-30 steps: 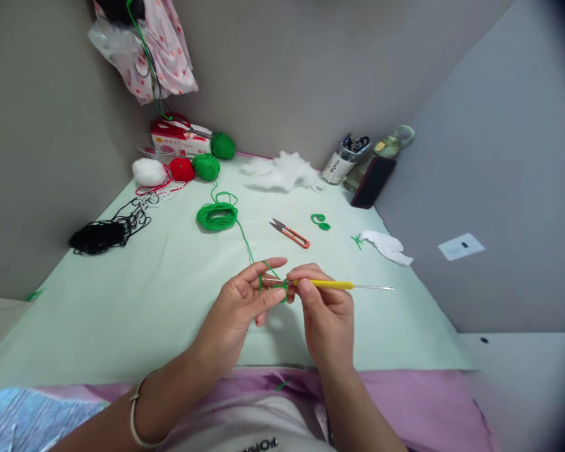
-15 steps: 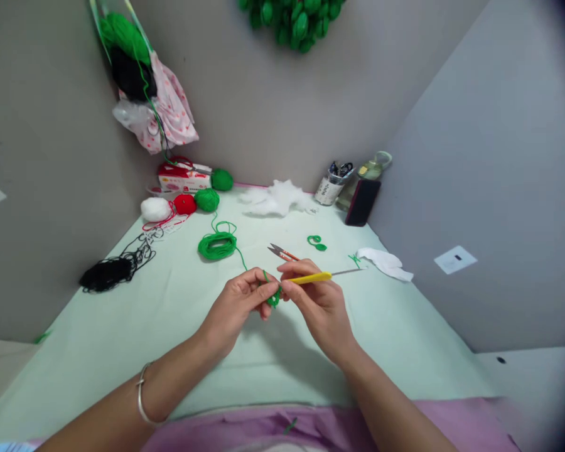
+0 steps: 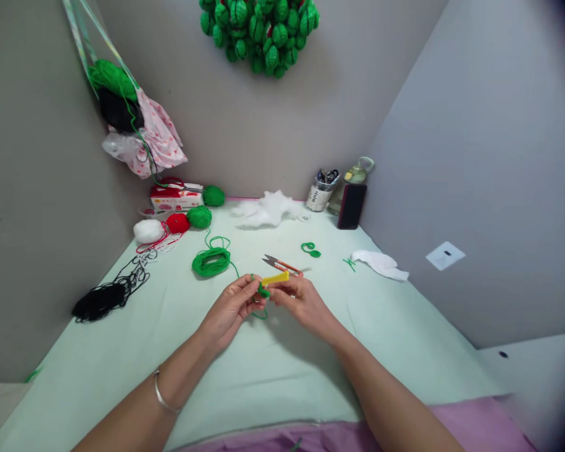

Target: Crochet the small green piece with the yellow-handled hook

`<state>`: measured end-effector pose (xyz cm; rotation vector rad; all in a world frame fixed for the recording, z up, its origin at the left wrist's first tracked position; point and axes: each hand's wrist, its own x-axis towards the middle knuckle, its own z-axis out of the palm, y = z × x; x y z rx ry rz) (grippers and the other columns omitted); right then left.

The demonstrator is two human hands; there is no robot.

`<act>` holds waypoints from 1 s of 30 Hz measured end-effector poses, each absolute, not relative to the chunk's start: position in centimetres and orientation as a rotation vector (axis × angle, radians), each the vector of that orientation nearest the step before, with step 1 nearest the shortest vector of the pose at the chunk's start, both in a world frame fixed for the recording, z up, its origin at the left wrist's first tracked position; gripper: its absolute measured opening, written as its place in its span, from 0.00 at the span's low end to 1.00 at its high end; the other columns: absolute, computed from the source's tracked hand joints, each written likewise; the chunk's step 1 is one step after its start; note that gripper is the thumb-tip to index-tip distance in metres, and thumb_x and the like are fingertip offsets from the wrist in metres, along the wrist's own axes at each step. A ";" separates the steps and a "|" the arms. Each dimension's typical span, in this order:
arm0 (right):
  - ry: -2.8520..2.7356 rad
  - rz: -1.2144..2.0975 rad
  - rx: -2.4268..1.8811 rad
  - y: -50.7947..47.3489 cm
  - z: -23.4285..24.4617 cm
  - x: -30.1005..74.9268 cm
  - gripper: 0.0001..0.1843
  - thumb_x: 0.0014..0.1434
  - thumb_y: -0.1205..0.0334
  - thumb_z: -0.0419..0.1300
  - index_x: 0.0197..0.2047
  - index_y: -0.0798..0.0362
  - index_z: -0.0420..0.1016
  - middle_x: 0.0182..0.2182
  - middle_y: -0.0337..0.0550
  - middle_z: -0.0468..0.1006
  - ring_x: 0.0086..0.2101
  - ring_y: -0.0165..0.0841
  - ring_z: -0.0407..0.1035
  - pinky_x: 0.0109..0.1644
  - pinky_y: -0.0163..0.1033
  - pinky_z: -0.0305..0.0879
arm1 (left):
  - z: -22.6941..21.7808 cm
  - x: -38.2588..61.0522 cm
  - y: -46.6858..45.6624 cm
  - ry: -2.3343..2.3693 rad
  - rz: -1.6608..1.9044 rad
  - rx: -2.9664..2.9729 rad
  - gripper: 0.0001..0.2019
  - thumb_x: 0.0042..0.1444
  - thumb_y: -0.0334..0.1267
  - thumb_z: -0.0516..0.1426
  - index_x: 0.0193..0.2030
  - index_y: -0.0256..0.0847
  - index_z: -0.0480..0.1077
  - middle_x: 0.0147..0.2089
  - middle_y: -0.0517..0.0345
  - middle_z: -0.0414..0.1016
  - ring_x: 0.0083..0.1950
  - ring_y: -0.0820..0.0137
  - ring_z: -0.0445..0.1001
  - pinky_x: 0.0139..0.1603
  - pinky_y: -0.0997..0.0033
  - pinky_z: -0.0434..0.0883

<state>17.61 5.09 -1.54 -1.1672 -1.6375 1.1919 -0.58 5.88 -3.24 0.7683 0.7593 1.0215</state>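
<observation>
Near the middle of the table, my left hand [image 3: 233, 309] pinches a small green crochet piece [image 3: 263, 291] between thumb and fingers. A strand of green yarn runs from it to the loose green coil [image 3: 211, 262] beyond. My right hand [image 3: 301, 302] is closed beside it, its fingertips at the piece, with a yellow-handled crochet hook [image 3: 275, 278] held along the fingers. The hook's metal end is not visible. A loop of green yarn hangs below the left fingers. Just behind the right hand lie orange-handled thread snips [image 3: 283, 263], blades pointing left.
Green [image 3: 199, 217], red [image 3: 177, 223] and white [image 3: 149, 231] yarn balls sit back left, near tangled black yarn [image 3: 101, 301]. White stuffing [image 3: 269, 209], a pen cup [image 3: 321, 191] and a phone [image 3: 351, 206] stand at the back. A curled green piece [image 3: 311, 250] lies right of centre.
The view has tilted up and shifted slightly right. My right hand has turned, and the hook's yellow handle now lies closer to the green piece; its metal shaft no longer shows.
</observation>
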 end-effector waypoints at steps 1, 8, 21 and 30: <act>-1.630 1.170 -1.178 5.2 -1.6 17.7 0.12 0.61 0.54 0.65 0.30 0.53 0.79 0.28 0.39 0.76 0.30 0.31 0.67 0.35 0.38 0.64 | -3.2 -0.7 5.9 0.760 1.006 0.786 0.25 0.45 0.55 0.77 0.36 0.37 0.77 0.33 0.59 0.77 0.31 0.74 0.75 0.35 0.75 0.76; -1.599 1.144 -1.221 6.1 -2.5 17.4 0.12 0.60 0.54 0.63 0.30 0.52 0.75 0.22 0.34 0.71 0.25 0.30 0.65 0.31 0.36 0.62 | -3.7 -1.0 6.2 0.829 1.017 0.909 0.22 0.46 0.48 0.77 0.28 0.38 0.72 0.37 0.58 0.78 0.38 0.71 0.74 0.40 0.73 0.73; -1.770 0.810 -1.242 5.5 -3.5 16.9 0.07 0.58 0.65 0.60 0.28 0.50 0.70 0.27 0.37 0.69 0.29 0.32 0.61 0.35 0.38 0.56 | -4.3 -1.0 6.2 0.866 0.943 0.965 0.15 0.48 0.42 0.74 0.34 0.39 0.75 0.33 0.63 0.74 0.32 0.73 0.72 0.39 0.72 0.70; -1.688 0.752 -1.228 5.1 -3.3 17.0 0.10 0.61 0.61 0.60 0.28 0.48 0.65 0.30 0.38 0.66 0.32 0.34 0.59 0.40 0.41 0.58 | -4.3 -1.2 6.1 0.850 0.881 1.000 0.14 0.51 0.42 0.71 0.35 0.41 0.71 0.23 0.68 0.66 0.23 0.76 0.61 0.27 0.75 0.56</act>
